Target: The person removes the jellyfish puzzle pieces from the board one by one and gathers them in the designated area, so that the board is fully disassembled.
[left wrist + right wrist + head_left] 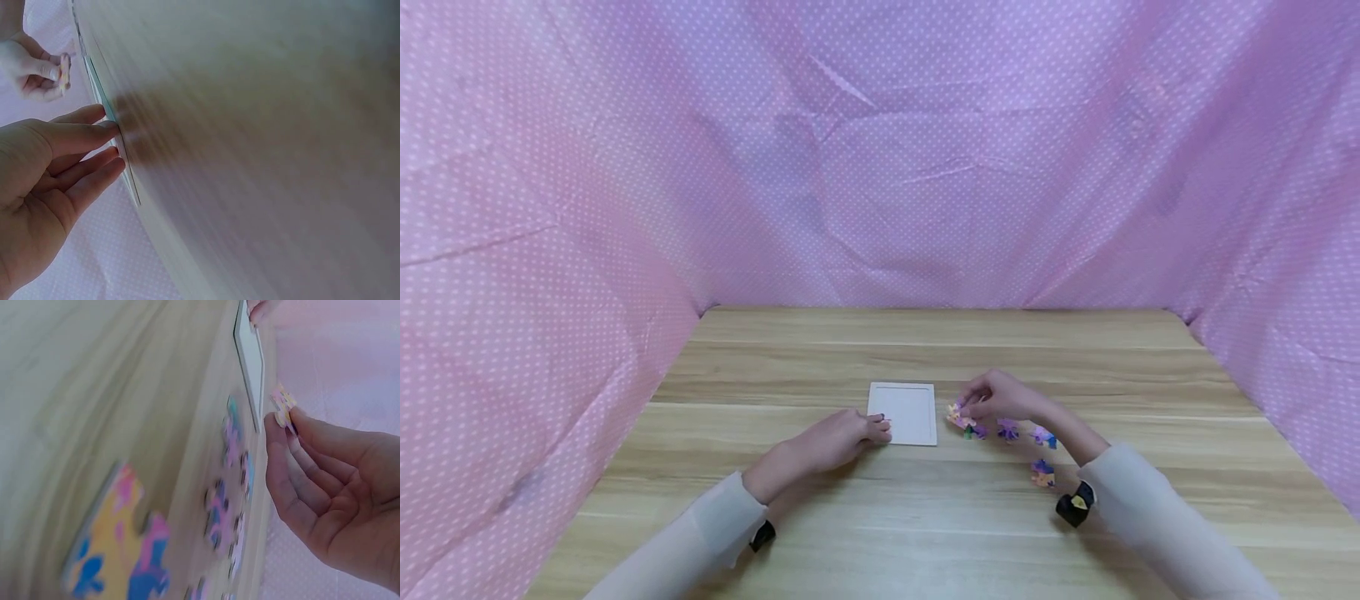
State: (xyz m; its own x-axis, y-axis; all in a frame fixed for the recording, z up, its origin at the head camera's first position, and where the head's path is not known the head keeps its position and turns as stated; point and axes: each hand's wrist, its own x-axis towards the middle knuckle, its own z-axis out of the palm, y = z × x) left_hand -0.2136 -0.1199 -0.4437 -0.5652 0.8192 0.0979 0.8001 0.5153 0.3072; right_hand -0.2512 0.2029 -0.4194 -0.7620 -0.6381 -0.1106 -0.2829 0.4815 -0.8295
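A white square puzzle tray [908,417] with a raised rim lies on the wooden table. My left hand [847,437] rests its fingertips on the tray's left edge; in the left wrist view its fingers [94,181] are mostly straight against that edge. Just right of the tray, my right hand [1003,396] pinches a jigsaw puzzle piece [283,405] between thumb and fingertips, held above the table. This piece is yellow and pink. Under and beside the right hand lie more colourful jigsaw pieces [1007,429], purple, pink and blue.
A separate orange and blue puzzle piece [1042,473] lies nearer me, by the right wrist's black camera band [1075,504]. The wooden table [880,533] runs back to a pink dotted cloth [880,208], which also hangs at both sides.
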